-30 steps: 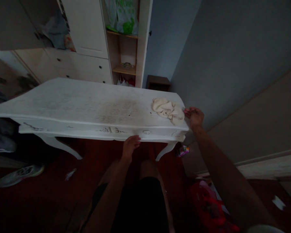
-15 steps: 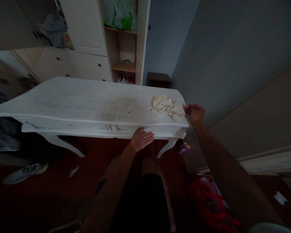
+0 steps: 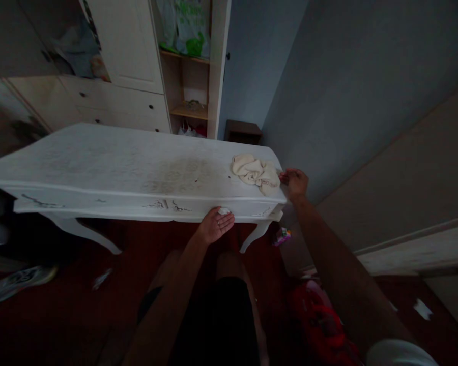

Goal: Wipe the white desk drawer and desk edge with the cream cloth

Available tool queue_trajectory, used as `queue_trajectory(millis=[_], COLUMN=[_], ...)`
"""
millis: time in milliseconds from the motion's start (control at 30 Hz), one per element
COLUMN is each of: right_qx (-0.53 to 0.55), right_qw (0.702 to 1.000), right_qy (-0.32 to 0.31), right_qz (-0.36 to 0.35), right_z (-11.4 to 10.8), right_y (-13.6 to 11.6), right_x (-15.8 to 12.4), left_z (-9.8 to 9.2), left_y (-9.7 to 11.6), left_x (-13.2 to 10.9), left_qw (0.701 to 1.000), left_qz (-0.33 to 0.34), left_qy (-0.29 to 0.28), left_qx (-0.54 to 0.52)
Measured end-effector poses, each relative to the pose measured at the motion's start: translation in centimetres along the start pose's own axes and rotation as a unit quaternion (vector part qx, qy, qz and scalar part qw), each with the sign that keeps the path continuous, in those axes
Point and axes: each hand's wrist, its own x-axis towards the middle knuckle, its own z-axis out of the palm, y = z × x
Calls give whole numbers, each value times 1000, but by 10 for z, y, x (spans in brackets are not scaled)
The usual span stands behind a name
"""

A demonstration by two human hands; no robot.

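Observation:
A white table with carved drawer fronts and curved legs stands before me, its top smudged with dark stains. My left hand is at the white drawer knob on the right drawer, with the knob between thumb and fingers. At the table's right end, my right hand grips the edge with bent fingers; the fingertips are partly hidden. A crumpled cream cloth lies on the tabletop just left of that hand, apart from the left one.
Behind the table is a white wardrobe with an open door and bags on its shelves. A small brown cabinet stands by the grey wall. On the red floor are a shoe, a pink box and a red bag.
The view has swung slightly right, so the table and room appear farther left. Both hands keep their places at the knob and the table edge. The cloth lies as before.

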Motion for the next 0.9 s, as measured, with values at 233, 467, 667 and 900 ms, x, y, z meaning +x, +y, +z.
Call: queue_trajectory(millis=[233, 467, 667, 900], right_qx=[7, -14, -24, -38], right_qw=[1000, 1000, 999, 999], right_qy=[9, 3, 5, 8], right_qz=[0, -8, -21, -17], right_z=[1, 0, -1, 0], right_y=[-1, -2, -2, -5], right_x=[0, -1, -3, -7], left_z=[-16, -43, -80, -106], left_y=[-33, -80, -127, -172], left_x=[-43, -75, -84, -89], left_qw=[998, 994, 993, 989], left_qz=[-13, 15, -2, -40], left_qy=[19, 24, 27, 96], left_qx=[59, 103, 115, 105])
